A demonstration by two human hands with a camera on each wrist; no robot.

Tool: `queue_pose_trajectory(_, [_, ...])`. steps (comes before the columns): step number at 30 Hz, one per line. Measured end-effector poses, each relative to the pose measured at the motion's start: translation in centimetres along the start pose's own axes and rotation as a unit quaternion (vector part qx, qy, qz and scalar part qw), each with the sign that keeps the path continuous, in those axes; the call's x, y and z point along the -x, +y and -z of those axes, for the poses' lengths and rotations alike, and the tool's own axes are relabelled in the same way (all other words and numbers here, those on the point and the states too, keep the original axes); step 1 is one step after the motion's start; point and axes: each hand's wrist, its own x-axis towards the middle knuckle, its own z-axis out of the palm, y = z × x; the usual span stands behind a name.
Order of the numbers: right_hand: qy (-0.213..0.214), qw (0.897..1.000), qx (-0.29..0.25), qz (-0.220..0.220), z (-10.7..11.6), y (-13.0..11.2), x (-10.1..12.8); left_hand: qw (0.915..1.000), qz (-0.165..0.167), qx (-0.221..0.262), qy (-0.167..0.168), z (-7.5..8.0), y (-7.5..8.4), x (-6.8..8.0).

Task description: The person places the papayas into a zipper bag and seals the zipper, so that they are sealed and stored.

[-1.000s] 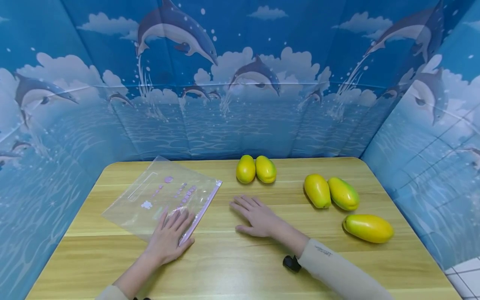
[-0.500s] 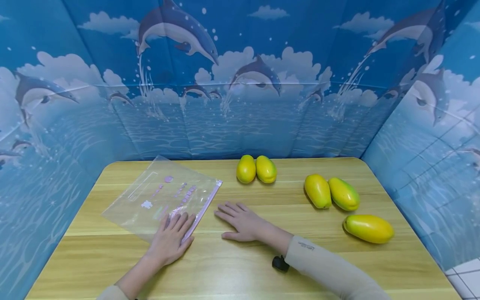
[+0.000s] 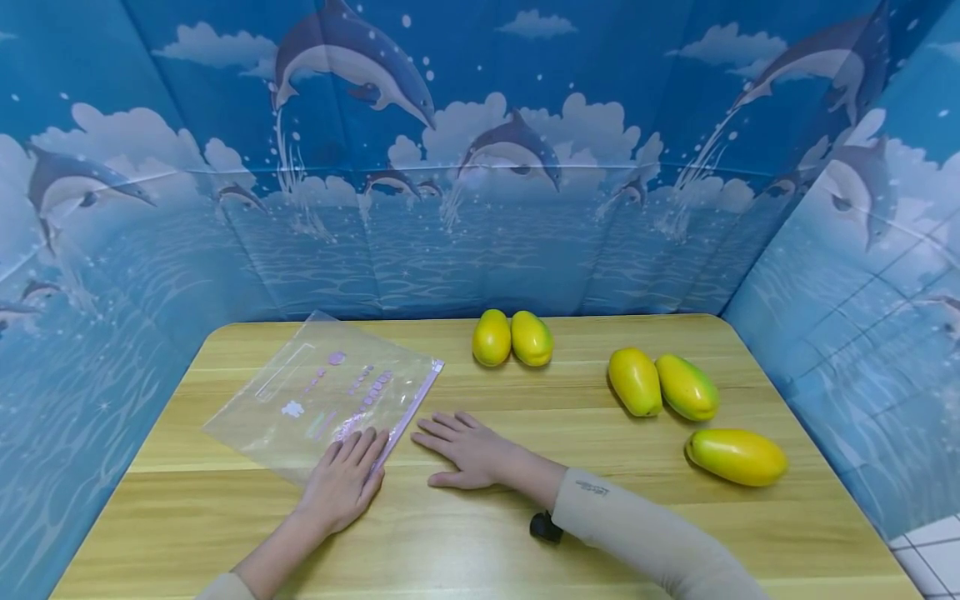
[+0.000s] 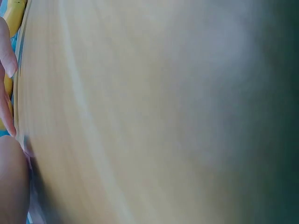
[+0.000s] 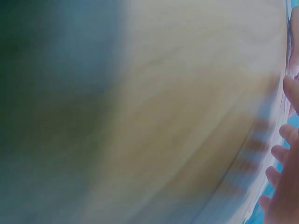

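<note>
The left hand (image 3: 341, 483) is laid flat, palm down, fingers straight and slightly spread, on the near right corner of the clear zip bag (image 3: 318, 396); nothing is gripped, the bag is only pressed against the table (image 3: 480, 533). The bag lies flat on the left half of the wooden table, turned at an angle, with its purple zip strip (image 3: 408, 408) along the right edge and small purple print on its face. The right hand (image 3: 468, 450) is also laid flat on the bare tabletop, palm down, fingers extended toward the left, just beside the zip strip and near the left hand's fingertips; contact with the bag cannot be confirmed from the head view, and nothing is held. A beige sleeve (image 3: 637, 542) covers the right forearm, with a small black object (image 3: 543, 527) seen under the wrist. Five yellow-green papayas are on the table: a touching pair (image 3: 512, 338) at the far centre, a second touching pair (image 3: 663, 385) further right, and a single one (image 3: 737, 457) lying on its side nearer on the right, all well apart from both hands. The table is enclosed by a blue dolphin-print backdrop (image 3: 480, 167) on three sides. Both wrist views are heavily blurred: only wood grain (image 4: 140, 112) and fingertips at the frame edge (image 5: 287, 177) can be made out.
</note>
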Motion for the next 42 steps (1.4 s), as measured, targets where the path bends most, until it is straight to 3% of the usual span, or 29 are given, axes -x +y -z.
queue_pose_trajectory(5, [-0.001, 1.0, 0.008, 0.001, 0.1, -0.3, -0.5, 0.9996, 0.01, -0.002, -0.028, 0.1, 0.1, -0.1])
queue_pose_trajectory(15, [-0.005, 1.0, 0.013, -0.006, 0.3, -0.6, -1.6, 0.9997, 0.01, 0.003, -0.024, -0.1, 0.1, 0.0])
queue_pose_trajectory(29, [-0.014, 0.999, 0.009, -0.028, -0.1, -0.4, -2.4, 0.9997, -0.001, 0.007, 0.023, -0.1, 0.2, 0.1])
queue_pose_trajectory(42, [-0.025, 0.999, 0.004, -0.03, -0.2, -0.3, -2.5, 0.997, -0.058, -0.035, 0.037, 0.1, 0.0, 0.5])
